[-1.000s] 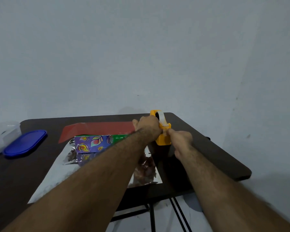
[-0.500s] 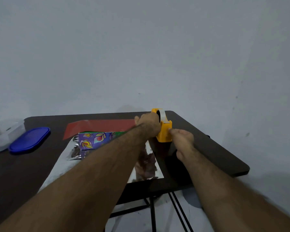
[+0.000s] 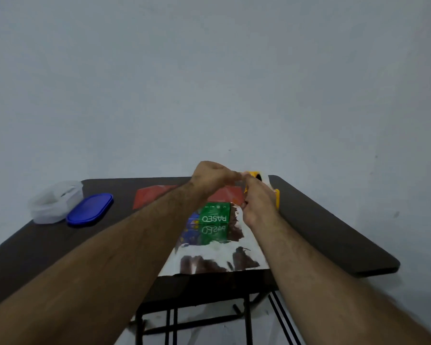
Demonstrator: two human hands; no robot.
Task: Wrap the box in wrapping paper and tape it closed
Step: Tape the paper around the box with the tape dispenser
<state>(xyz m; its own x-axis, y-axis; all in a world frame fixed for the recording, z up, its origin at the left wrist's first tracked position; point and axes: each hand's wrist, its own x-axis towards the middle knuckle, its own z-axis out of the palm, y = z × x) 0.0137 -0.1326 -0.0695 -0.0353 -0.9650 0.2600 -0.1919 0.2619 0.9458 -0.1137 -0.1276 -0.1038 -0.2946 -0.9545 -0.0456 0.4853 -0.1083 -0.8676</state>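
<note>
Box point(image 3: 214, 215), green printed end, on crinkled mirror-shiny wrapping paper point(image 3: 217, 260)

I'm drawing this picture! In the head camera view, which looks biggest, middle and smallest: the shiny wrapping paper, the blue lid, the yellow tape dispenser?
1. Shiny wrapping paper, though arms hide part.
2. Blue lid.
3. Yellow tape dispenser, mostly hidden behind the right hand, so its rank is unsure.

On the dark rectangular table point(image 3: 321, 232), the green-ended printed cardboard box point(image 3: 213, 216) lies on the shiny silver wrapping sheet point(image 3: 209, 260). At 12 o'clock of the box lies a flat red paper sheet point(image 3: 154, 197); at 2 o'clock stands the yellow plastic tape dispenser point(image 3: 277, 200). At 9 o'clock lies a blue oval plastic lid point(image 3: 90, 209), with a clear plastic container point(image 3: 54, 202) just left of it.
</note>
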